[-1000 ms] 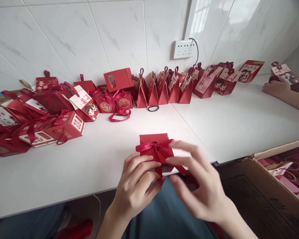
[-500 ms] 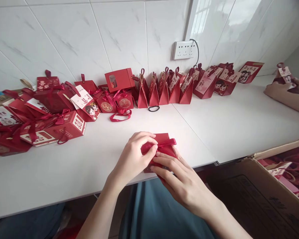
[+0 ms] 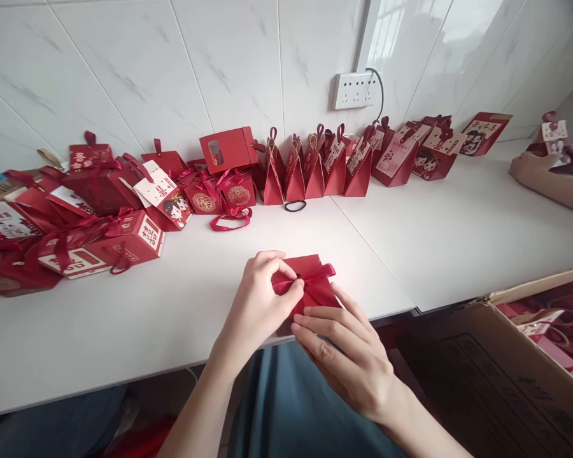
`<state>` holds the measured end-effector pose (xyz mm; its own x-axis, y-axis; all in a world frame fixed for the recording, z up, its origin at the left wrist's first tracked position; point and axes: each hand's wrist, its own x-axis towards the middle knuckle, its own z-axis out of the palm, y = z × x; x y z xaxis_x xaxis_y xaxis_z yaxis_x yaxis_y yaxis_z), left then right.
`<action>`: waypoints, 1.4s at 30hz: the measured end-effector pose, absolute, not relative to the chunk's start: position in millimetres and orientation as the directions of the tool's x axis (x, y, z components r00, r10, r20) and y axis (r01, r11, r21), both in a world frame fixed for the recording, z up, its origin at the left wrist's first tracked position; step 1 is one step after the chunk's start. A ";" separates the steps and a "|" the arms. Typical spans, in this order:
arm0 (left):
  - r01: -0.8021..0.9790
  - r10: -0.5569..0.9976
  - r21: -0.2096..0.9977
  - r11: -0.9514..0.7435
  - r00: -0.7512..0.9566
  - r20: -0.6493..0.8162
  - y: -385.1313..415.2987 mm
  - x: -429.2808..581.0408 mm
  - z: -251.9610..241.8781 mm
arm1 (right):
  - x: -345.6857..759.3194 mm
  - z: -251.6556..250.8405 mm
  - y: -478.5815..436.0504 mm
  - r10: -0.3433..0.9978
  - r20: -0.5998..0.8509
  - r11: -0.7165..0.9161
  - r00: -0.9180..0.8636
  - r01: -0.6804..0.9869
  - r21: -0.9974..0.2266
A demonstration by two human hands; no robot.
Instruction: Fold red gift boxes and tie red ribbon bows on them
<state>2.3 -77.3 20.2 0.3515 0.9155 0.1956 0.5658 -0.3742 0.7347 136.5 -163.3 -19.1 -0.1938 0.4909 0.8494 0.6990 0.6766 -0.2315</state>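
A red gift box [image 3: 310, 262] with a shiny red ribbon bow [image 3: 319, 275] sits near the table's front edge, directly before me. Thumb and index finger of my left hand [image 3: 262, 296] pinch the ribbon at the bow's knot. My right hand [image 3: 348, 353] lies against the box's right and near sides, its fingers stretched out and apart. The right thumb is out of sight, and both hands cover much of the box's near part.
Red gift boxes [image 3: 293, 178] line the wall, with more piled [image 3: 109, 245] at left. A black hair tie [image 3: 295, 205] and loose ribbon [image 3: 230, 220] lie before them. A cardboard carton [image 3: 487, 356] of red boxes stands at right. Another person's hands [image 3: 535, 166] hold a box, far right.
My right fingers have drawn slightly back from the bow, so more of the ribbon and box top shows. My left hand keeps its pinch. The other person's box has tilted more upright.
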 end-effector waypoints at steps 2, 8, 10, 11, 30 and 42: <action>0.561 0.916 0.740 -0.372 0.349 0.196 -77.1 2.6 19.9 | 135.4 -18.8 -163.2 0.477 0.861 0.680 -0.176 0.694 -0.235; 0.536 0.909 0.752 -0.384 0.363 0.205 -75.9 2.0 18.7 | 132.4 -19.1 -162.4 0.466 0.869 0.686 -0.166 0.688 -0.236; 0.528 0.906 0.755 -0.389 0.368 0.210 -76.1 1.9 18.3 | 132.0 -18.8 -162.7 0.458 0.872 0.690 -0.173 0.688 -0.226; 0.525 0.905 0.756 -0.390 0.370 0.211 -76.2 2.0 18.2 | 131.9 -18.6 -162.9 0.457 0.871 0.692 -0.178 0.687 -0.223; 0.572 0.861 0.713 -0.405 0.502 0.087 -78.1 -26.6 28.4 | 144.7 -3.5 -165.3 0.519 0.818 0.747 -0.248 0.598 -0.292; 0.464 0.846 0.729 -0.504 0.434 0.309 -82.1 -13.5 27.4 | 141.0 -2.4 -168.4 0.547 0.796 0.721 -0.257 0.627 -0.294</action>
<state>-13.5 -82.1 27.4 0.4338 0.8462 0.3093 0.4637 -0.5041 0.7286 141.0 -168.4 -2.4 -0.2567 0.5475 0.7965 0.6271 0.7214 -0.2938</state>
